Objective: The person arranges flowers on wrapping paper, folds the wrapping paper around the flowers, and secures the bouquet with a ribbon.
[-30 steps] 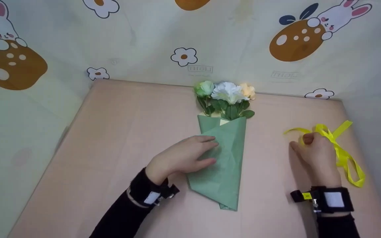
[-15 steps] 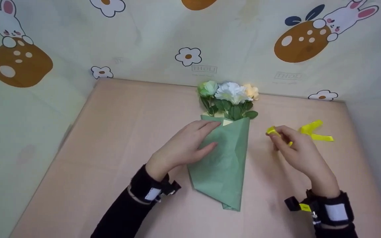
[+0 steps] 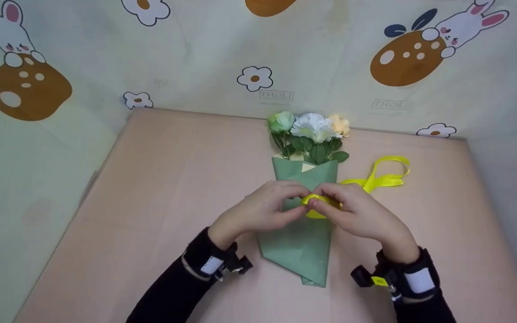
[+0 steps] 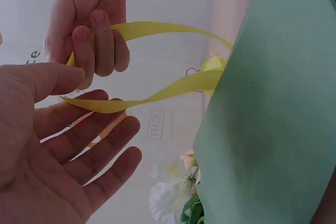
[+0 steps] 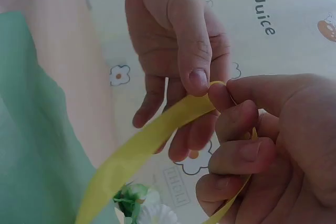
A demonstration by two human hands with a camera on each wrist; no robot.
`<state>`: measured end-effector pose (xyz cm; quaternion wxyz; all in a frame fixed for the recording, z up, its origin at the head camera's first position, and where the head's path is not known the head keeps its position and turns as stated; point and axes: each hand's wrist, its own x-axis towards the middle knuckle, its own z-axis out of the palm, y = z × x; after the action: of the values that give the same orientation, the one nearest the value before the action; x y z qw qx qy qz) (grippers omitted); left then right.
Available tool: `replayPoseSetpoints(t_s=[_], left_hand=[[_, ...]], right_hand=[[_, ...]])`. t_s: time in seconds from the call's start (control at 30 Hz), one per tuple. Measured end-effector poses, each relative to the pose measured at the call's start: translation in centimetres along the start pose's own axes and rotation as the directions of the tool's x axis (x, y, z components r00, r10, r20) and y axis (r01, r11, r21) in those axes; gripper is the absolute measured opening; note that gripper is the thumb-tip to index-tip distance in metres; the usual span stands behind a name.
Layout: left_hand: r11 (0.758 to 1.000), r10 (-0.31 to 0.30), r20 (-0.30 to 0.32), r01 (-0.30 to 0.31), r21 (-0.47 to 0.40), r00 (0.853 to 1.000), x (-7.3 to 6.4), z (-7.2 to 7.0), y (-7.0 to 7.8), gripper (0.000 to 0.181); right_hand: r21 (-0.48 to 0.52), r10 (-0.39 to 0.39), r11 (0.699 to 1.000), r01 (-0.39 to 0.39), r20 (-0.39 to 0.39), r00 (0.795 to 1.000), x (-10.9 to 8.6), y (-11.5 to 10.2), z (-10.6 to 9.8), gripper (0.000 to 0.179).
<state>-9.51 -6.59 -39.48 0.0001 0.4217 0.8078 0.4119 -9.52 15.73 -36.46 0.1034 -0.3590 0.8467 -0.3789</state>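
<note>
A bouquet wrapped in green paper (image 3: pixel 296 246) lies on the table, its white flower (image 3: pixel 314 127), green bud (image 3: pixel 281 121) and peach bloom (image 3: pixel 340 125) at the far end. Over the wrap, my left hand (image 3: pixel 260 206) and right hand (image 3: pixel 359 211) meet at a yellow ribbon (image 3: pixel 317 214). The right thumb and fingers pinch the ribbon, which also runs through the curled fingers in the left wrist view. In the right wrist view, the left thumb (image 5: pixel 198 80) lies against the ribbon near its end, pinching it with the fingers behind; the other left fingers are spread.
The ribbon's looped tail trails on the table (image 3: pixel 173 179) to the right of the bouquet. Behind and beside the table hangs a pale sheet (image 3: pixel 195 58) printed with rabbits, fruit and flowers.
My right hand has come from the right side of the table to the bouquet, drawing the ribbon along. The left hand has shifted slightly right and meets it at the ribbon.
</note>
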Motion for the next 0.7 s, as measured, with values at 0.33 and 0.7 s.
replayPoseSetpoints(t_s=[0.33,0.7], left_hand=[[0.965,-0.159,-0.058,0.143,-0.221,0.986,-0.6,-1.5,-0.2,0.014],[0.958,-0.241,-0.014,0.236,-0.165,0.970,-1.5,-3.4,-0.9,0.018]], right_hand=[[-0.019,0.056,0.998,-0.058,-0.063,0.996,-0.7,1.4,-1.4,0.011],[-0.128,0.045,0.990,-0.058,-0.103,0.994,-1.6,2.7,-2.7,0.011]])
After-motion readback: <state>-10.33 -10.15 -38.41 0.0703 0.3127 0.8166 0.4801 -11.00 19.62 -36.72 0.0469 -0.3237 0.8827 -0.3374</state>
